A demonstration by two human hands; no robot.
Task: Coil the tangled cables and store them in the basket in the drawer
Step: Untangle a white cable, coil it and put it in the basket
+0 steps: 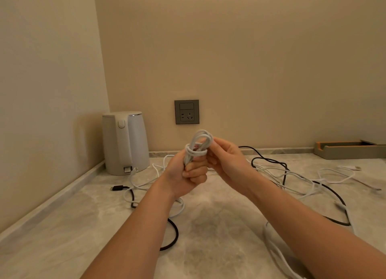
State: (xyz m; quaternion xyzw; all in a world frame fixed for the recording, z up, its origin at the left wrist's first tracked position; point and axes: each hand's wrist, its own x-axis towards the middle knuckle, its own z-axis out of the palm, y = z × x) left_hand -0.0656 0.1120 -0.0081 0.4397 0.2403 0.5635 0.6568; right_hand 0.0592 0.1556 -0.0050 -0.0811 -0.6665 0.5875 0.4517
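Note:
A white cable coil (199, 142) is held up above the marble counter, its loops bound by turns of the same cable. My left hand (189, 174) grips the lower part of the coil in a fist. My right hand (224, 157) pinches the coil's upper right side. On the counter behind and around my arms lie tangled cables: a black cable (269, 160) looping across the right and another black stretch (174, 235) near my left forearm, mixed with loose white cables (325, 174). No basket or drawer is in view.
A white electric kettle (125, 143) stands in the back left corner. A grey wall socket (187, 111) sits on the back wall. A low tan tray (348, 150) rests at the back right. A black plug end (118, 188) lies left of my arm.

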